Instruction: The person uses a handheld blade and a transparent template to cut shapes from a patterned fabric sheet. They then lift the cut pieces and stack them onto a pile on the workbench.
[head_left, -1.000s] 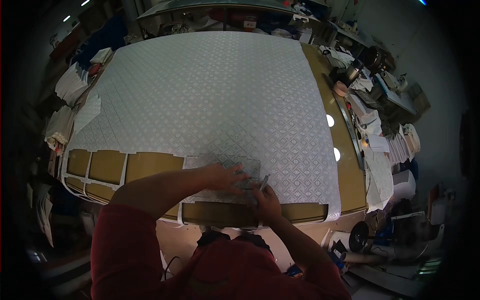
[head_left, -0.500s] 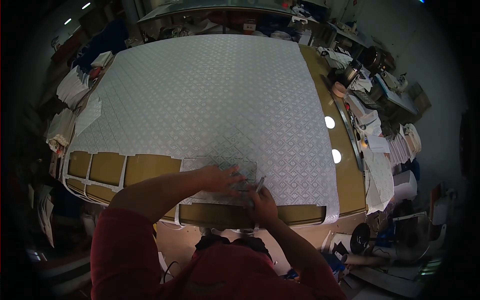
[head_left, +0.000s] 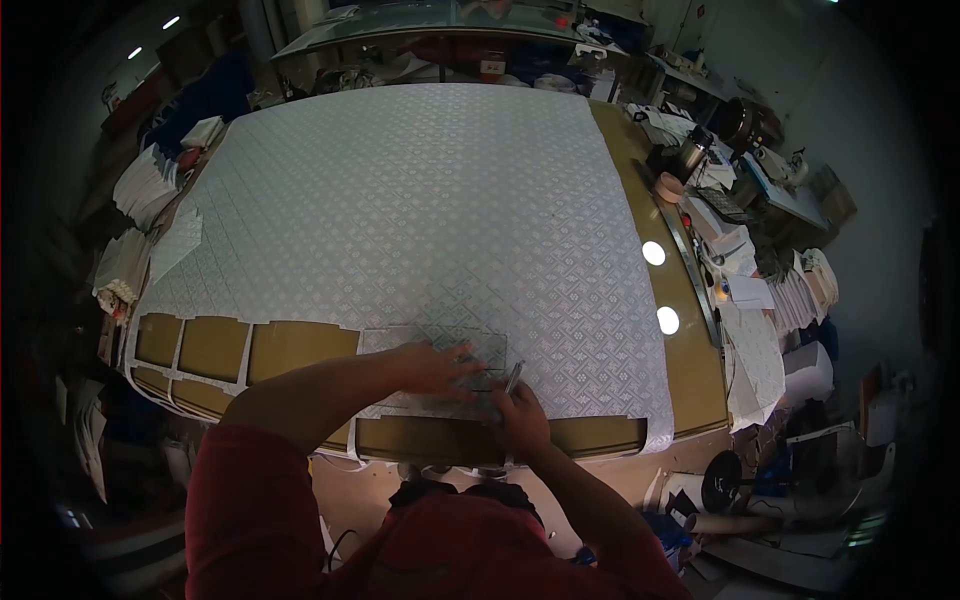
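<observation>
A patterned pale grey fabric (head_left: 430, 200) covers most of the large table. My left hand (head_left: 443, 370) lies on it near the front edge, fingers spread over a clear rectangular template (head_left: 430, 335) with dark lines. Just to its right, my right hand (head_left: 519, 408) is closed around a slim metallic tool (head_left: 514, 376), whose tip points up and away beside the template's right edge. What kind of tool it is cannot be made out. Cut-out openings in the fabric show the brown table surface (head_left: 285, 348) at the left front.
A long metal ruler (head_left: 690, 255) lies along the table's right side, near a tape roll (head_left: 669, 187) and a thermos (head_left: 695, 148). Paper stacks (head_left: 146, 186) stand on the left. Beyond the far edge is another table (head_left: 400, 35). A fan (head_left: 722, 480) is at the lower right.
The camera view has shifted slightly, so the table's far edge sits lower. Both hands stay near the template, with little visible movement against the fabric.
</observation>
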